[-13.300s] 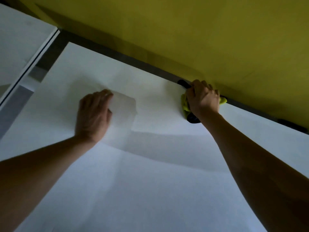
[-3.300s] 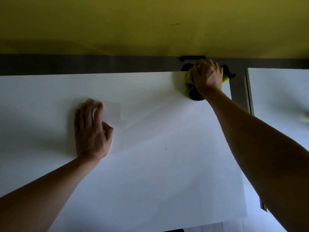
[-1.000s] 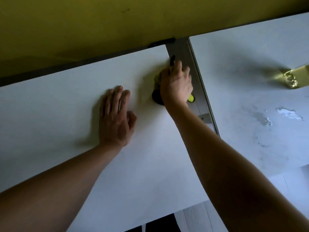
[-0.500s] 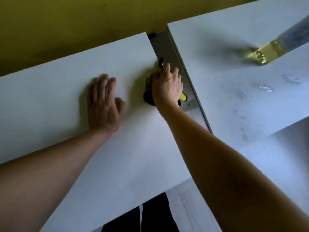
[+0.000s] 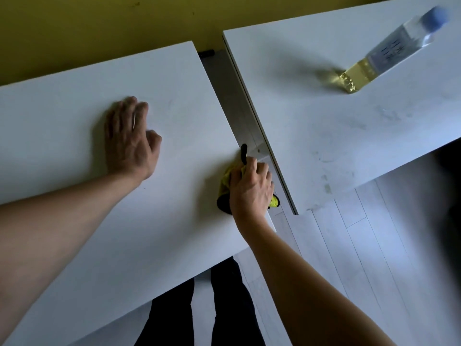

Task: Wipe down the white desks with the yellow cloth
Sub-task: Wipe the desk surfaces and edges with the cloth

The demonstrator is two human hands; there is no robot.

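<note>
Right hand [image 5: 250,187], fingers curled over the bunched yellow-and-black cloth [image 5: 224,182], has slid down the near white desk's [image 5: 74,96] right edge from the far corner.

I keep my left hand [image 5: 129,139] flat and spread on that desktop as a brace. This edge pass looks nearly finished; beyond the gap, the second white desk [image 5: 349,136], smudged and carrying a clear plastic bottle of yellow liquid [image 5: 389,49], remains unwiped.

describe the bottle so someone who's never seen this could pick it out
Two white desks sit side by side against a yellow wall; look at the right desk. Near its far right corner stands a clear bottle with yellowish liquid, a pale label and a blue cap, the only thing on that desk.
</note>
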